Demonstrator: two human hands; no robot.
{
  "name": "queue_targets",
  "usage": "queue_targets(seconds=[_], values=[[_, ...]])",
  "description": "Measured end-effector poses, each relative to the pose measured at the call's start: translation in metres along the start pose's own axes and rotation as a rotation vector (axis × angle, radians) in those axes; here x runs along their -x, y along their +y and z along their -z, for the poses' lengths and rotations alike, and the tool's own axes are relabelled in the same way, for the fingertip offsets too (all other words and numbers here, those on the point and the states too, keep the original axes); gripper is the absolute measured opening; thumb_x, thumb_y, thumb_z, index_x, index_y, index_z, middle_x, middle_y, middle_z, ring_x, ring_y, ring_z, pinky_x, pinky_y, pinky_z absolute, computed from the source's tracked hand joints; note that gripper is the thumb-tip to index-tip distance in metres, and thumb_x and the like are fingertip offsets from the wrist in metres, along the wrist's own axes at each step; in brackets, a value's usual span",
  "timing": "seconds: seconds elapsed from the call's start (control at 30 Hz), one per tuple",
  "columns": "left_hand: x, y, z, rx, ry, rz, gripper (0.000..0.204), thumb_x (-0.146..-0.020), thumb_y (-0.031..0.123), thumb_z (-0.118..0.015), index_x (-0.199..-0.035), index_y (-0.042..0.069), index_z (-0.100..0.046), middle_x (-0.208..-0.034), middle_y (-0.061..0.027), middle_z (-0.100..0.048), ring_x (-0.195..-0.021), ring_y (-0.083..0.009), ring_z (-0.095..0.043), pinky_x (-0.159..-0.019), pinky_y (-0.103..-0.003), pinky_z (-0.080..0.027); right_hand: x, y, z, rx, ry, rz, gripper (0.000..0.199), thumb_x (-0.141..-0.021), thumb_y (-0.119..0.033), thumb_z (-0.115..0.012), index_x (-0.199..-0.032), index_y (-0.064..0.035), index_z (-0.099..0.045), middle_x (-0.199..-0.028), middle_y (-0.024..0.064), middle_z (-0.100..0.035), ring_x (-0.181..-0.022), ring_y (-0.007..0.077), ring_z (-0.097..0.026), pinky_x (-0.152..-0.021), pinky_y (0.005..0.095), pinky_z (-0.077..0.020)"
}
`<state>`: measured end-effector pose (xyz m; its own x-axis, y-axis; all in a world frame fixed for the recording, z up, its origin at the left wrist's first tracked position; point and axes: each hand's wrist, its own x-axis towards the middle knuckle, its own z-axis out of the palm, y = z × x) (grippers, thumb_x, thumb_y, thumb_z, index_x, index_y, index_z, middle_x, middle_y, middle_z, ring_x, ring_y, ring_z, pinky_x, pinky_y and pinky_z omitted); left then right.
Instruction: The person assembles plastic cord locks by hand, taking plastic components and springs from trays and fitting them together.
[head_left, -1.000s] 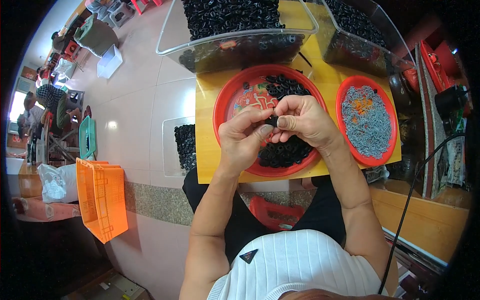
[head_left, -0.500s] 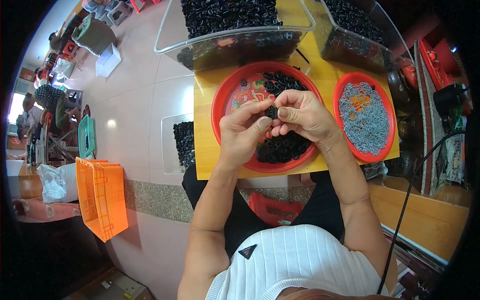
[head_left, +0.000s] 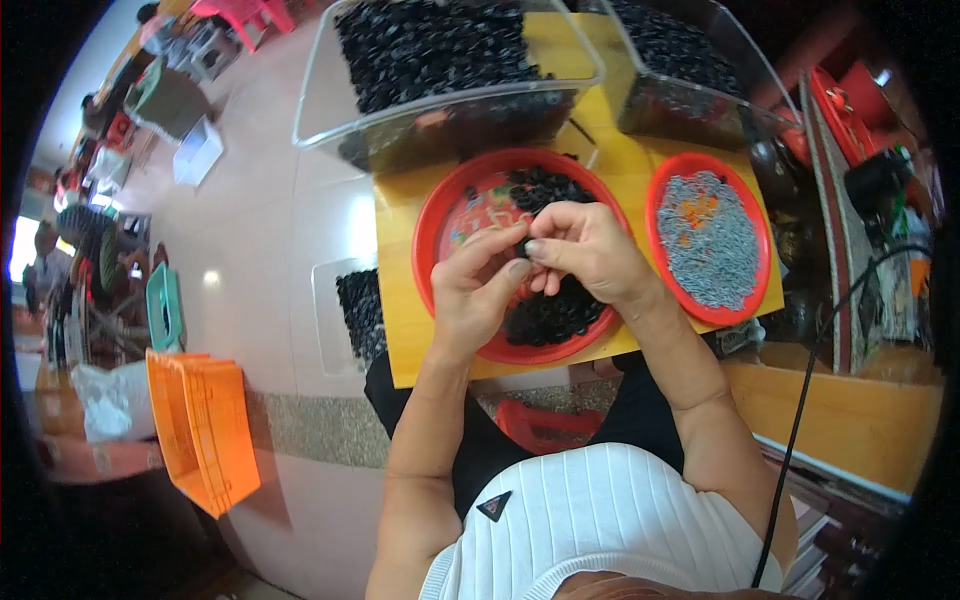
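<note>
My left hand [head_left: 480,290] and my right hand [head_left: 585,255] meet over a large red plate [head_left: 440,225] that holds a heap of small black ring-shaped parts [head_left: 550,310]. Between the fingertips of both hands sits one small black part [head_left: 522,250]. My left thumb and forefinger pinch it from the left, and my right fingers press on it from the right. The plate rests on a small yellow table [head_left: 400,330] in front of my lap.
A smaller red plate [head_left: 660,200] of grey metal bits stands to the right. Two clear bins [head_left: 330,110] of black parts stand behind the plates. A clear tray of black parts [head_left: 350,310] lies on the floor left of the table, orange crates [head_left: 200,430] farther left.
Both hands stay together over the red plate, fingers shifting slightly around the small black part. The view has drifted a little.
</note>
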<state>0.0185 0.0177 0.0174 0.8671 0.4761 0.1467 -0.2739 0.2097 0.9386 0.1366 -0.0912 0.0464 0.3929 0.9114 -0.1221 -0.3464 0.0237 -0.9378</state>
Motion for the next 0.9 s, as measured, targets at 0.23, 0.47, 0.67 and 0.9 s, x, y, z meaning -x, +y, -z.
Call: queue_targets(seconds=[0.23, 0.47, 0.67, 0.9], values=[[0.001, 0.0, -0.008, -0.053, -0.077, -0.108, 0.035, -0.074, -0.003, -0.06, -0.108, -0.006, -0.052, -0.085, -0.0056, -0.052, -0.071, -0.01, -0.051, -0.062, -0.02, -0.043, 0.001, -0.098, 0.063, 0.243, 0.442, 0.469, 0.015, -0.08, -0.013, -0.058, -0.084, 0.0016, -0.056, -0.064, 0.0068, -0.058, -0.055, 0.0112, -0.057, -0.048, 0.0191, -0.0462], [0.015, 0.015, -0.031, -0.328, -0.422, -0.266, 0.03, -0.067, 0.003, -0.067, -0.095, -0.003, -0.058, -0.072, -0.0089, -0.054, -0.058, -0.0136, -0.052, -0.052, -0.022, -0.041, 0.028, -0.115, 0.112, 1.496, 0.67, 0.47, 0.025, -0.071, -0.014, -0.063, -0.09, 0.0004, -0.057, -0.072, 0.0156, -0.057, -0.067, 0.0301, -0.058, -0.061, 0.0363, -0.0448], [0.032, 0.012, -0.021, -0.474, -0.269, -0.351, 0.024, -0.068, -0.004, -0.065, -0.091, -0.003, -0.058, -0.072, -0.0103, -0.055, -0.059, -0.0149, -0.053, -0.051, -0.023, -0.041, 0.061, -0.043, 0.128, 1.599, 0.316, 0.052, 0.038, -0.064, -0.005, -0.063, -0.1, 0.0007, -0.055, -0.098, 0.0174, -0.053, -0.093, 0.0326, -0.051, -0.081, 0.0379, -0.0408], [0.07, 0.008, -0.012, -0.608, 0.059, -0.305, 0.017, -0.069, -0.007, -0.063, -0.085, -0.004, -0.058, -0.072, -0.0105, -0.057, -0.062, -0.0154, -0.053, -0.055, -0.023, -0.041, 0.066, -0.014, 0.144, 1.568, 0.336, 0.188, 0.024, -0.068, 0.003, -0.057, -0.092, 0.0011, -0.057, -0.089, 0.0169, -0.055, -0.087, 0.0329, -0.053, -0.076, 0.0373, -0.0428]])
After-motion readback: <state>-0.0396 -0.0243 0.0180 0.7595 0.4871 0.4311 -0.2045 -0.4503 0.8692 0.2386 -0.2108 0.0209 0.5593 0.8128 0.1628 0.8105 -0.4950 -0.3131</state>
